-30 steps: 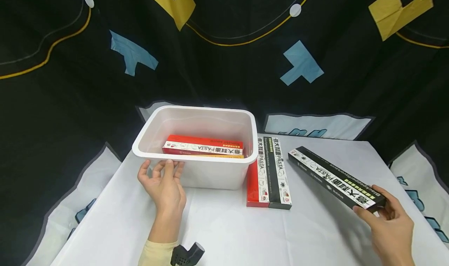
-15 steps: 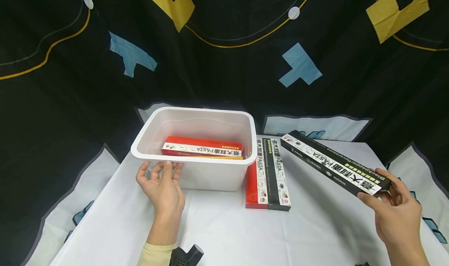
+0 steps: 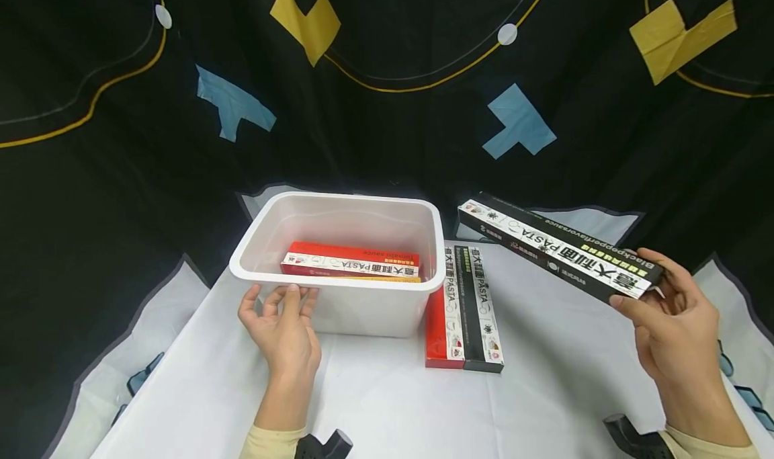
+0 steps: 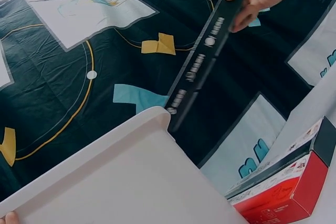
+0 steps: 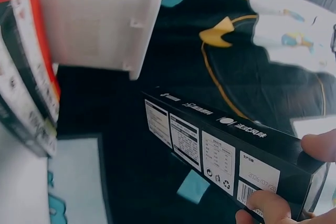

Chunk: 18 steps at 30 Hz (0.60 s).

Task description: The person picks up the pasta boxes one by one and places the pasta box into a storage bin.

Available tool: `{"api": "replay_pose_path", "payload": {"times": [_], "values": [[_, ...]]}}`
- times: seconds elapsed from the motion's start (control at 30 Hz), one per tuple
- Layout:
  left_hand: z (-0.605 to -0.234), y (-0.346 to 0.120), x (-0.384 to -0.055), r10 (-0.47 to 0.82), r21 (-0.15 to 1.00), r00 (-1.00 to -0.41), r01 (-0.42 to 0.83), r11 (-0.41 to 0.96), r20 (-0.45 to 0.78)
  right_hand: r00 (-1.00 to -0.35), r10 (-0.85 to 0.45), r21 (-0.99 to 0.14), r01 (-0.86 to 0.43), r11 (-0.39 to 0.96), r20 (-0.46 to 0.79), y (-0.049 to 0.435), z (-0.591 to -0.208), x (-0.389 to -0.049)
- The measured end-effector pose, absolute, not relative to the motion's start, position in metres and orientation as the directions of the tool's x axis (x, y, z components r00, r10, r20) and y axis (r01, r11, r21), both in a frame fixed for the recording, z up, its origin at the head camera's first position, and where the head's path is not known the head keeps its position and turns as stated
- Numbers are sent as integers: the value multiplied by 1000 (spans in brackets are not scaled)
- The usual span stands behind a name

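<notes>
In the head view my right hand (image 3: 680, 324) grips the near end of a black pasta box (image 3: 556, 247), black pepper flavour. The box is raised above the table, slanting with its far end toward the bin. My left hand (image 3: 284, 328) holds the front rim of a white plastic bin (image 3: 369, 308), fingers curled up against it. Inside the bin lies a red tomato pasta box (image 3: 351, 260), with a yellow edge of another box in front. The right wrist view shows my thumb (image 5: 320, 146) and fingers around the black box's end.
Right of the bin, a red pasta box (image 3: 444, 341) and a black pasta box (image 3: 480, 338) lie side by side on the white-covered table (image 3: 387, 405). A black printed cloth (image 3: 393, 136) hangs behind.
My right hand has lifted the black pasta box higher, and its far end has moved left toward the bin. My left hand stays at the bin's rim.
</notes>
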<state>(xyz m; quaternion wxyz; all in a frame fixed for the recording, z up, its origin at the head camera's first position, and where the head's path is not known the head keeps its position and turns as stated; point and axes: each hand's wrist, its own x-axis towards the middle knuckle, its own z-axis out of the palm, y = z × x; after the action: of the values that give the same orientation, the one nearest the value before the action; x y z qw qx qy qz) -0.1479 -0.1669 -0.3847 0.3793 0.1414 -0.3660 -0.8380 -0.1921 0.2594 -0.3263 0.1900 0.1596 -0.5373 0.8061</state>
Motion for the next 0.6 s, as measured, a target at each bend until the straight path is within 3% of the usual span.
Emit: {"api": "replay_pose_path", "payload": {"times": [0.6], "values": [[-385, -168, -146, -746, 699, -664, 558, -448, 52, -854, -239, -852, -351, -389, 461, 184, -292, -234]]}}
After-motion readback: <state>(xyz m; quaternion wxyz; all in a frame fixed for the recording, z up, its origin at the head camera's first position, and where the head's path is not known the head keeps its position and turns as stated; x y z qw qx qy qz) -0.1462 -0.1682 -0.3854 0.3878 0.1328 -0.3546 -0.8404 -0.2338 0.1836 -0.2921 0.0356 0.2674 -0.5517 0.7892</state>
